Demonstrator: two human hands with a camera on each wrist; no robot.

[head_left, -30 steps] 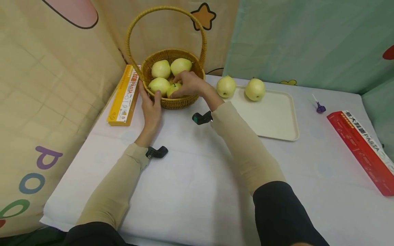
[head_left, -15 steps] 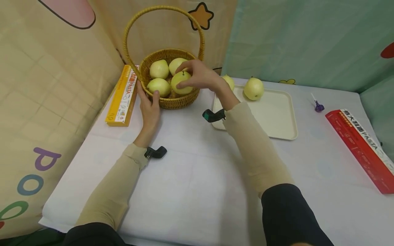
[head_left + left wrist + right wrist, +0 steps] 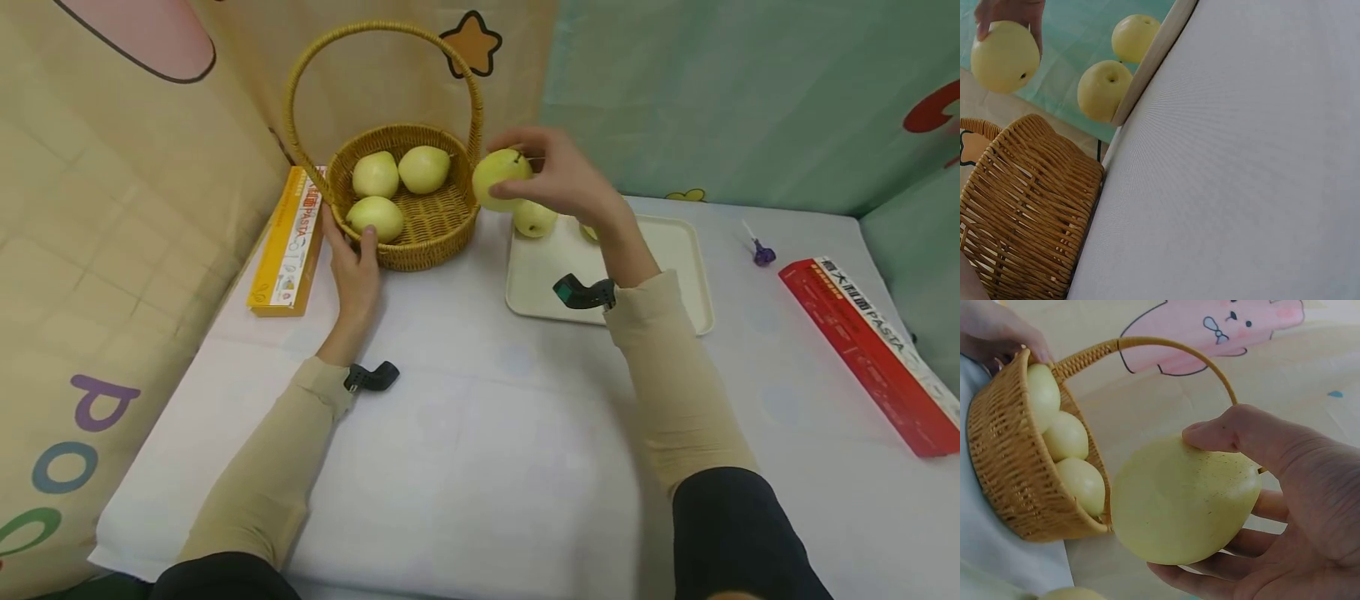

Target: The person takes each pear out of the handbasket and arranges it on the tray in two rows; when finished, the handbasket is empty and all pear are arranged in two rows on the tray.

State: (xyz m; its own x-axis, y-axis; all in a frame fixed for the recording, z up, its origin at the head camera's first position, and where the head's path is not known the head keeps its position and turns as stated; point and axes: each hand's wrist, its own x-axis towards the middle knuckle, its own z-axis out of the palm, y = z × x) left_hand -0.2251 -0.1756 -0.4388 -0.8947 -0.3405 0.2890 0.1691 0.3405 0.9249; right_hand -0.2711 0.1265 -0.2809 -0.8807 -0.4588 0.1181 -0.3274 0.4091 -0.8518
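A yellow-green pear is held in the air by my right hand, just right of the wicker basket. In the right wrist view the thumb lies on one side of this pear and the fingers curl round the other. My left hand grips the basket's near left rim, thumb over the edge and fingers outside. Inside the basket lie three pears: one at the back left, one at the back right and one near the left thumb.
A cream tray bears two more pears, one mostly hidden by my right hand. A yellow pasta box stands left of the basket. On the right lie a purple lollipop and a red pasta box. Curtains border the table.
The right hand has lifted a pear out of the basket and carried it rightward past the rim toward the tray. The left hand keeps its hold on the basket.
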